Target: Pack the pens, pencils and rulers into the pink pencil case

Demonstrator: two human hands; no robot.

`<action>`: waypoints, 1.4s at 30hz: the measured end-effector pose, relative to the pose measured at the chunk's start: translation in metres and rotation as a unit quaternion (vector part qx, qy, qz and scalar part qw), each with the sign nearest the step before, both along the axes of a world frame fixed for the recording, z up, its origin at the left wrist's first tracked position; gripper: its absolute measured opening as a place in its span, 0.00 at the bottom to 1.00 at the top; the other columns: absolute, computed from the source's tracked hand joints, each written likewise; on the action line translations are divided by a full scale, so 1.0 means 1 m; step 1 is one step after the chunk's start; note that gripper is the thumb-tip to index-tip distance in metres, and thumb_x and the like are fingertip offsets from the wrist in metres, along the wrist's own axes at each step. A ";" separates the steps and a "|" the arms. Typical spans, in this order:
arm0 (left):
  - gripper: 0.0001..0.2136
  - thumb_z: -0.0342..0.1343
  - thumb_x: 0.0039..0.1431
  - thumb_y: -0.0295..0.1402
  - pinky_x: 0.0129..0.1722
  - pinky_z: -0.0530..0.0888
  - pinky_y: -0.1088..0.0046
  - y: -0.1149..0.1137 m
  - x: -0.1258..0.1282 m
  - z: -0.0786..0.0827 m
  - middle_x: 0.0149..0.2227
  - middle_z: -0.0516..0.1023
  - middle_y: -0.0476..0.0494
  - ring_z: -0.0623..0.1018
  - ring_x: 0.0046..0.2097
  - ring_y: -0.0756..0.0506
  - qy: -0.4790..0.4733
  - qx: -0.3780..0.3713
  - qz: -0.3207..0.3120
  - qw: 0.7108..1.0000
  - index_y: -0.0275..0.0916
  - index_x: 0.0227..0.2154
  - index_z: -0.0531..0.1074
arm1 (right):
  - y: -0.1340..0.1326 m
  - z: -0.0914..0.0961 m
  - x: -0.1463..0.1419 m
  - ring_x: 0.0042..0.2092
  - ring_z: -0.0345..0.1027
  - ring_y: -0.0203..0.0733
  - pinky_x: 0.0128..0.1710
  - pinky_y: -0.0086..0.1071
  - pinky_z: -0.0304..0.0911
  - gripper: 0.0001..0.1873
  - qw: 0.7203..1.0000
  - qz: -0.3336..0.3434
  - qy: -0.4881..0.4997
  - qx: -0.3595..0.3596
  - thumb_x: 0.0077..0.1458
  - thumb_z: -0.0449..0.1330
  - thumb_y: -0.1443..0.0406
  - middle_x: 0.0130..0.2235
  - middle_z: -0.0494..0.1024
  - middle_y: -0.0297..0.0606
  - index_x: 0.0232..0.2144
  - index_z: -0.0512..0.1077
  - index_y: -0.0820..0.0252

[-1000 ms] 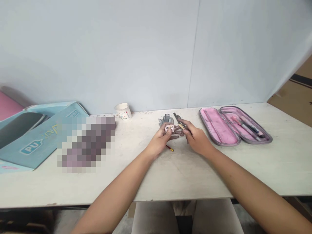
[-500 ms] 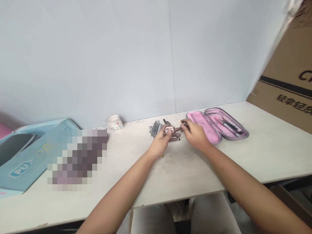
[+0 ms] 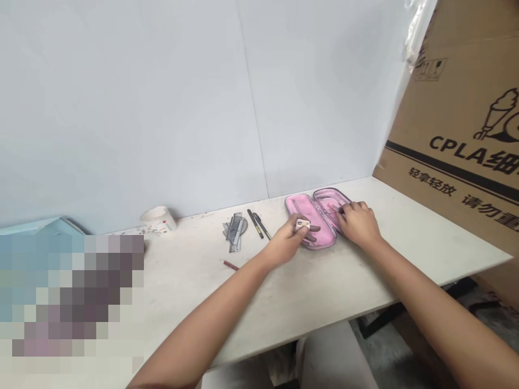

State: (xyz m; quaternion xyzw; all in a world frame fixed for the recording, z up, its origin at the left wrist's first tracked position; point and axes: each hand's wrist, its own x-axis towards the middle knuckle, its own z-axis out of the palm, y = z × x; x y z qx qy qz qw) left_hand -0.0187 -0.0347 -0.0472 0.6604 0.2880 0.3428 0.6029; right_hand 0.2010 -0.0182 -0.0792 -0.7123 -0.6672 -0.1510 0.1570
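Pink-lined pencil case, grey-edged, lying open

The head view looked forward and down over the table toward the pale wall, near enough to take in the left hand and right hand

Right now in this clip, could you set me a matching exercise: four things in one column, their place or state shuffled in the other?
Things:
1. paper cup
2. pencil case
3. red pencil
4. small white block

Place or state:
A. lying open, pink inside
B. held in the left hand
C. standing close to the wall
D. partly hidden by the left forearm

Pairs: 1-C, 2-A, 3-D, 4-B
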 end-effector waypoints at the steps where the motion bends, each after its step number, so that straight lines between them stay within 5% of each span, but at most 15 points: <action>1: 0.15 0.52 0.56 0.45 0.41 0.71 0.64 0.000 -0.007 0.001 0.47 0.74 0.33 0.76 0.38 0.48 0.007 0.002 0.006 1.000 0.39 0.38 0.60 | 0.003 0.003 -0.005 0.45 0.61 0.52 0.41 0.40 0.56 0.20 1.000 0.012 -0.006 0.001 0.59 0.44 0.60 0.42 0.74 0.50 0.40 0.72 0.66; 7: 0.15 0.51 0.56 0.45 0.40 0.71 0.65 -0.006 -0.089 0.005 0.45 0.75 0.35 0.77 0.37 0.47 0.052 0.014 0.103 0.993 0.39 0.39 0.61 | 0.028 0.018 -0.080 0.46 0.60 0.50 0.43 0.38 0.54 0.19 0.990 0.134 -0.038 -0.009 0.59 0.44 0.62 0.41 0.73 0.49 0.38 0.72 0.65; 16: 0.15 0.53 0.55 0.44 0.36 0.71 0.70 -0.044 -0.259 -0.010 0.37 0.78 0.40 0.76 0.33 0.49 0.050 -0.004 0.320 0.946 0.38 0.38 0.62 | 0.057 0.029 -0.304 0.47 0.59 0.47 0.45 0.36 0.55 0.17 0.923 0.383 0.005 -0.037 0.60 0.45 0.63 0.41 0.73 0.47 0.41 0.70 0.64; 22: 0.14 0.53 0.55 0.42 0.36 0.71 0.69 -0.082 -0.318 -0.005 0.35 0.78 0.40 0.75 0.33 0.48 0.070 -0.006 0.401 0.913 0.37 0.37 0.64 | 0.063 0.038 -0.420 0.45 0.65 0.47 0.35 0.34 0.58 0.21 0.914 0.400 -0.006 -0.061 0.60 0.44 0.62 0.42 0.75 0.46 0.54 0.59 0.59; 28: 0.11 0.50 0.57 0.42 0.38 0.69 0.68 -0.068 -0.348 0.028 0.34 0.77 0.44 0.74 0.34 0.47 0.139 0.082 0.453 0.877 0.39 0.37 0.66 | 0.058 0.036 -0.430 0.35 0.70 0.47 0.29 0.33 0.55 0.17 0.912 0.394 -0.072 -0.084 0.60 0.42 0.64 0.35 0.76 0.49 0.46 0.65 0.61; 34: 0.12 0.49 0.58 0.40 0.45 0.65 0.65 -0.020 -0.346 0.047 0.30 0.76 0.42 0.75 0.39 0.41 0.312 0.209 0.497 0.782 0.38 0.41 0.64 | 0.024 0.031 -0.400 0.32 0.69 0.45 0.26 0.31 0.50 0.17 0.892 0.428 -0.128 -0.063 0.60 0.43 0.63 0.30 0.75 0.49 0.44 0.66 0.63; 39: 0.11 0.44 0.61 0.36 0.39 0.69 0.61 -0.005 -0.324 0.044 0.33 0.76 0.32 0.77 0.39 0.35 0.635 0.214 0.336 0.662 0.33 0.41 0.61 | 0.018 0.033 -0.392 0.32 0.68 0.43 0.25 0.30 0.46 0.14 0.883 0.446 -0.138 -0.055 0.59 0.43 0.67 0.29 0.75 0.46 0.41 0.66 0.63; 42: 0.14 0.38 0.63 0.37 0.34 0.70 0.62 -0.006 -0.322 0.047 0.33 0.75 0.32 0.77 0.37 0.35 0.705 0.245 0.299 0.595 0.32 0.44 0.60 | 0.020 0.035 -0.390 0.32 0.68 0.43 0.25 0.30 0.46 0.14 0.882 0.448 -0.138 -0.054 0.58 0.43 0.68 0.30 0.75 0.46 0.41 0.65 0.63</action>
